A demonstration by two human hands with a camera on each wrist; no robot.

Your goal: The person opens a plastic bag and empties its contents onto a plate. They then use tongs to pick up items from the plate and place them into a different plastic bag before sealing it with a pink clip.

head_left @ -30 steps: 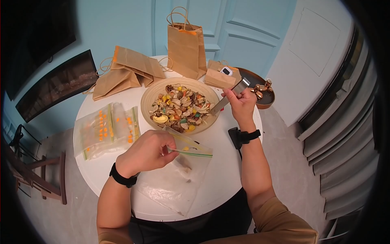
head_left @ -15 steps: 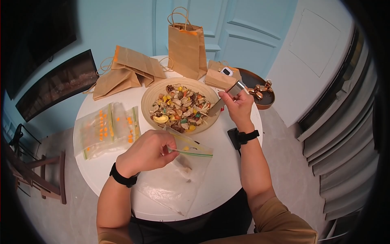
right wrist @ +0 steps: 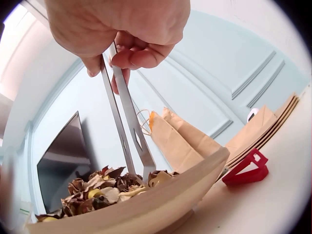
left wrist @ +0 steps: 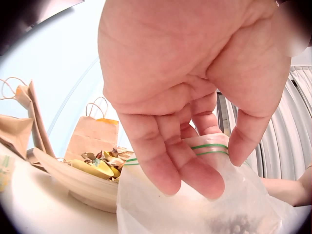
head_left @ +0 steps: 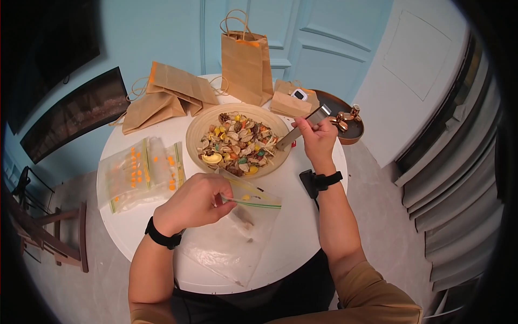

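Observation:
My right hand (head_left: pixel 321 143) grips metal tongs (right wrist: pixel 127 112) over the right side of a round wooden bowl (head_left: pixel 192 137). The tong tips reach down into the potpourri (right wrist: pixel 105 192), a mix of dried leaves, petals, a pine cone and yellow and green pieces; the two arms stand slightly apart. In front of the bowl, my left hand (head_left: pixel 197 200) pinches the top edge of a clear zip bag (head_left: pixel 216 251) near its green seal strip. A few small pieces show inside that bag. In the left wrist view the bag (left wrist: pixel 141 200) hangs below the fingers.
Zip bags with orange marks (head_left: pixel 127 173) lie on the left of the round white table (head_left: pixel 299 216). Brown paper bags (head_left: pixel 245 67) stand and lie behind the bowl. A red plastic piece (right wrist: pixel 251 168) sits right of it. A dark tray (head_left: pixel 353 132) holds copper-coloured ornaments.
My right hand dipped a little to the left, then came back up slightly, with the tong tips moving a short way inward over the bowl. My left hand keeps its place on the bag.

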